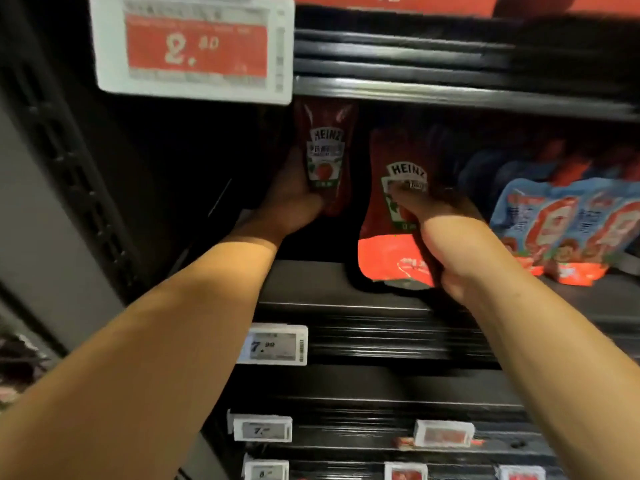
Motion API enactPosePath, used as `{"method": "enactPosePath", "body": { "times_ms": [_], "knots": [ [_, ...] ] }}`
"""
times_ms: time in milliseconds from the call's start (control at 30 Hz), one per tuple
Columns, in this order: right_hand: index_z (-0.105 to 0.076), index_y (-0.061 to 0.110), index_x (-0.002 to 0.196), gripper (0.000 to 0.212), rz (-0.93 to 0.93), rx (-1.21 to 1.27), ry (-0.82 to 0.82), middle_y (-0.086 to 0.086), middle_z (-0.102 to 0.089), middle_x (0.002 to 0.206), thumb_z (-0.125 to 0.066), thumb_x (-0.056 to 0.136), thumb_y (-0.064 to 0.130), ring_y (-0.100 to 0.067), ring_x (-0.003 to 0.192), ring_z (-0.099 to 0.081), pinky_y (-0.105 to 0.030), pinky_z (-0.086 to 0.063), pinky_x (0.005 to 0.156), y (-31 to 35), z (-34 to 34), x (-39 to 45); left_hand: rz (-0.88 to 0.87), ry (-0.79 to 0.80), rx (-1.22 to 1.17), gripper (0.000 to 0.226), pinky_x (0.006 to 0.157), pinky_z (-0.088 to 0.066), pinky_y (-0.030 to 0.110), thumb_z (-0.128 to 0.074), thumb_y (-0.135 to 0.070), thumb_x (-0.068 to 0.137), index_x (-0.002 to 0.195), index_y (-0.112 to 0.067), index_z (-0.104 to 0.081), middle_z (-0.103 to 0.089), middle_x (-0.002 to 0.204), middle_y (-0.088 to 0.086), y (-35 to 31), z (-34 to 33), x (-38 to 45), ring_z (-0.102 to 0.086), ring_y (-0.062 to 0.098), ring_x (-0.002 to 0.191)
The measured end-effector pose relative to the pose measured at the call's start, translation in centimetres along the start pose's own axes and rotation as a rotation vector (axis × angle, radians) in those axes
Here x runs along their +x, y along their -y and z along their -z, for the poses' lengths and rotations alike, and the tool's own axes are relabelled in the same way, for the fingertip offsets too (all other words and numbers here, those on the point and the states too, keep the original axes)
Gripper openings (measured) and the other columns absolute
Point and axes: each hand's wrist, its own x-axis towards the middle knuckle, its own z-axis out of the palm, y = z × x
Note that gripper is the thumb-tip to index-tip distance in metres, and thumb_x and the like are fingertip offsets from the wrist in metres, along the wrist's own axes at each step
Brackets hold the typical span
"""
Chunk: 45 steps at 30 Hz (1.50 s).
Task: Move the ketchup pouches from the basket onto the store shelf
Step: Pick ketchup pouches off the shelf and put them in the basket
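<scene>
Two red Heinz ketchup pouches are at the dark store shelf (pixel 311 271). My left hand (pixel 294 199) grips the smaller-looking pouch (pixel 325 157) from below and behind, holding it upright deep inside the shelf bay. My right hand (pixel 440 233) grips the nearer pouch (pixel 391 216) along its right side, thumb across the label, its base at the shelf's front edge. The basket is out of view.
Blue and red pouches (pixel 561 223) stand in a row on the same shelf to the right. A large red price tag (pixel 195 46) hangs from the shelf above; smaller tags (pixel 277 344) line the shelf edges below. A grey upright (pixel 52 202) bounds the left side.
</scene>
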Motion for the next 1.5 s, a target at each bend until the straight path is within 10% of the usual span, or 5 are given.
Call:
{"method": "enactPosePath", "body": {
  "times_ms": [500,800,1000,1167,1500],
  "knots": [
    [-0.029,0.017,0.156,0.069,0.369,-0.272,-0.154,-0.01,-0.046,0.152,-0.057,0.099,0.043,-0.027,0.137,-0.047,-0.03,-0.033,0.115,-1.5,-7.4,15.2,0.097,-0.29,0.283,0.065,0.095,-0.041,0.022,-0.077,-0.011,0.083,0.141,-0.016,-0.048,-0.064,0.131,0.006,0.7,1.2,1.0,-0.06,0.022,0.121],
    [-0.051,0.023,0.142,0.046,0.339,-0.057,-0.03,0.022,-0.062,0.098,-0.063,0.098,0.032,0.01,0.08,-0.062,-0.007,-0.051,0.059,-3.1,-6.9,17.3,0.106,-0.302,0.426,0.063,0.109,-0.042,0.035,-0.067,-0.019,0.091,0.147,-0.015,-0.039,-0.05,0.142,0.01,1.6,0.3,2.0,-0.05,0.026,0.131],
    [-0.042,0.028,0.146,0.051,0.296,-0.11,0.034,0.003,-0.064,0.124,-0.054,0.1,0.044,-0.016,0.108,-0.065,-0.034,-0.054,0.09,-3.0,-6.8,17.5,0.209,-0.237,0.573,0.072,0.115,-0.034,0.05,-0.063,-0.027,0.093,0.154,-0.021,-0.025,-0.031,0.155,0.012,1.5,-1.2,3.9,-0.033,0.034,0.142],
    [-0.012,0.018,0.16,0.081,0.289,-0.609,-0.075,-0.011,-0.022,0.165,-0.033,0.099,0.066,-0.032,0.149,-0.025,-0.041,-0.024,0.121,-3.3,-7.1,17.9,0.214,-0.19,0.648,0.066,0.115,-0.035,0.051,-0.057,-0.041,0.096,0.153,-0.024,-0.03,-0.035,0.155,0.011,2.4,-1.8,5.8,-0.036,0.034,0.141],
    [0.018,0.017,0.157,0.104,0.518,-0.991,-0.297,-0.027,-0.025,0.157,-0.058,0.094,0.05,-0.046,0.139,-0.033,-0.052,-0.036,0.109,-3.6,-9.4,16.3,0.167,-0.209,0.578,0.055,0.102,-0.047,0.044,-0.048,-0.042,0.098,0.147,-0.023,-0.033,-0.056,0.134,0.018,2.3,-1.8,6.0,-0.058,0.036,0.117]
  ]
}}
